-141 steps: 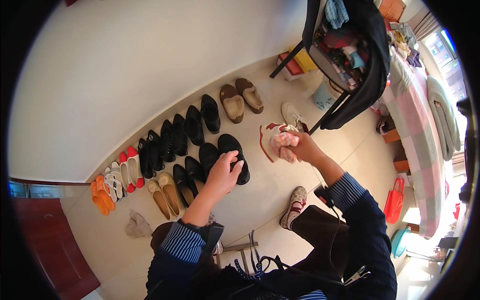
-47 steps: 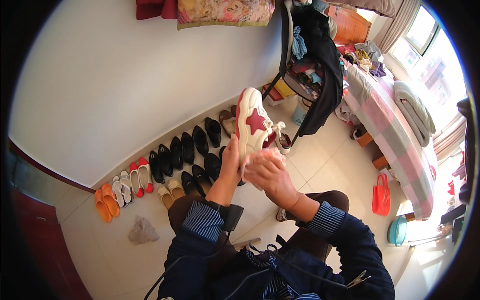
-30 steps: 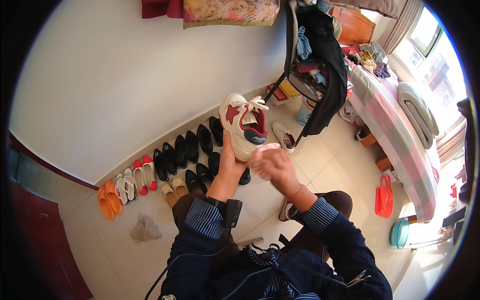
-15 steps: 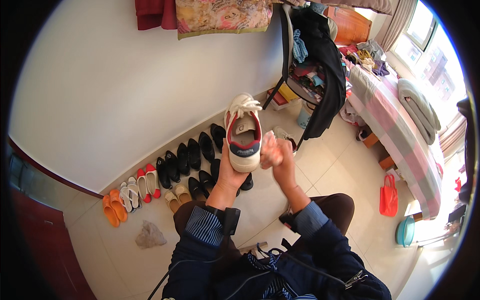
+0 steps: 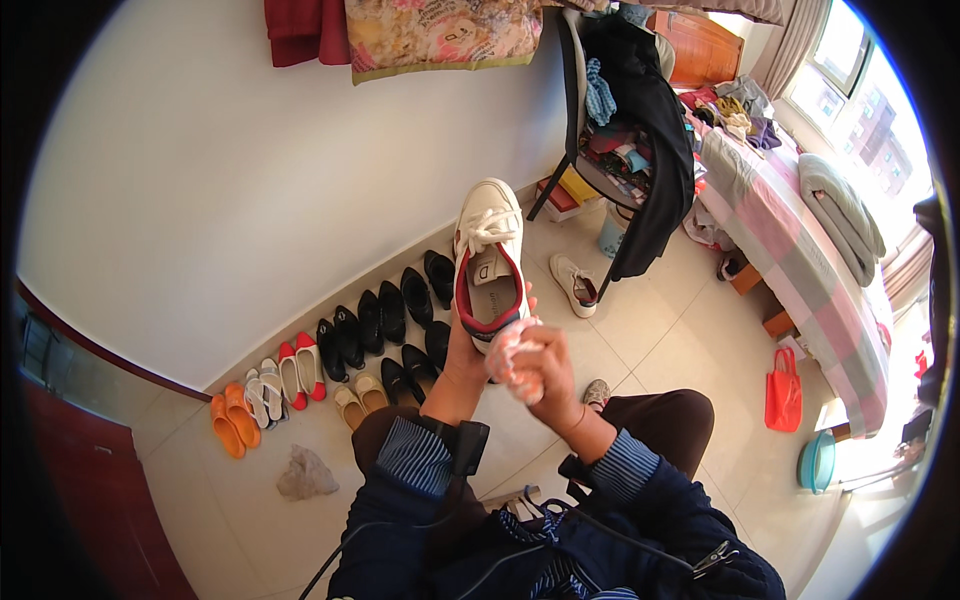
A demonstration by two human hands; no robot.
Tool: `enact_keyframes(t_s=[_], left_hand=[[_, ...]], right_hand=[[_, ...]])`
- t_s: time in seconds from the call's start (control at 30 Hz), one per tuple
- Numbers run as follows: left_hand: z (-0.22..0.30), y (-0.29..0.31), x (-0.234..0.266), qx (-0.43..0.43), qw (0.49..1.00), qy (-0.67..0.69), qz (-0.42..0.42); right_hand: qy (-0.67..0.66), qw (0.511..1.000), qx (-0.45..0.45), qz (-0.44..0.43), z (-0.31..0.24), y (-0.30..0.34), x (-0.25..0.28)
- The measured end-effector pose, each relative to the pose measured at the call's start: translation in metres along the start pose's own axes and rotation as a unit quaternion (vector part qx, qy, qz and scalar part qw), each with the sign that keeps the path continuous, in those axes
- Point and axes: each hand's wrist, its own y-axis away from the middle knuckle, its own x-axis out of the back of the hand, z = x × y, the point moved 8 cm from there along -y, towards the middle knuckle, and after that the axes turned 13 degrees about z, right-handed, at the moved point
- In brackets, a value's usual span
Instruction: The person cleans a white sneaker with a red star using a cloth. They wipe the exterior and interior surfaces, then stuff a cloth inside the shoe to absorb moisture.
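In front of me my left hand point(image 5: 463, 352) is closed around a white sneaker point(image 5: 490, 235) from below. The sneaker has white laces, a red lining and a dark heel patch; its toe points away from me. Against the heel end, my right hand point(image 5: 552, 372) grips a crumpled pale pinkish cloth point(image 5: 515, 352), which partly covers the heel. Whether the cloth is fabric or tissue is hard to make out. A matching sneaker point(image 5: 573, 283) rests on the floor to the right, near a chair leg.
Along the wall stand rows of black shoes point(image 5: 392, 312), red-and-white flats point(image 5: 302, 368), beige shoes point(image 5: 360, 398) and orange slippers point(image 5: 236, 420). A crumpled plastic bag point(image 5: 306, 474) lies at left. To the right are a clothes-laden chair point(image 5: 640, 150), a bed point(image 5: 790, 230), a red bag point(image 5: 783, 392) and a teal basin point(image 5: 817, 462).
My right hand has moved left with the cloth, from beside the sneaker onto its heel. The sneaker has tipped slightly, showing more of its toe, and the other sneaker is now fully uncovered.
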Motion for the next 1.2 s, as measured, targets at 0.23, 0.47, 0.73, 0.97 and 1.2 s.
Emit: enact_keyframes(t_s=[0.23, 0.47, 0.73, 0.97, 1.2], left_hand=[[-0.014, 0.011, -0.023, 0.044, 0.995, -0.046, -0.080], [-0.015, -0.001, -0.015, -0.009, 0.991, -0.134, 0.020], [0.024, -0.007, -0.009, -0.107, 0.993, -0.035, 0.037], [0.025, -0.008, 0.001, -0.075, 0.993, -0.092, 0.006], [0.011, -0.010, 0.000, -0.075, 0.979, -0.186, 0.025]], right_hand=[[0.145, 0.983, -0.053, 0.101, 0.108, -0.082, 0.032], [0.035, 0.980, -0.174, 0.090, 0.148, -0.126, 0.048], [-0.098, 0.963, -0.251, -0.015, 0.065, 0.025, 0.022], [-0.112, 0.864, -0.486, 0.067, 0.113, 0.004, 0.069], [-0.104, 0.857, -0.485, -0.143, 0.080, -0.026, 0.020]])
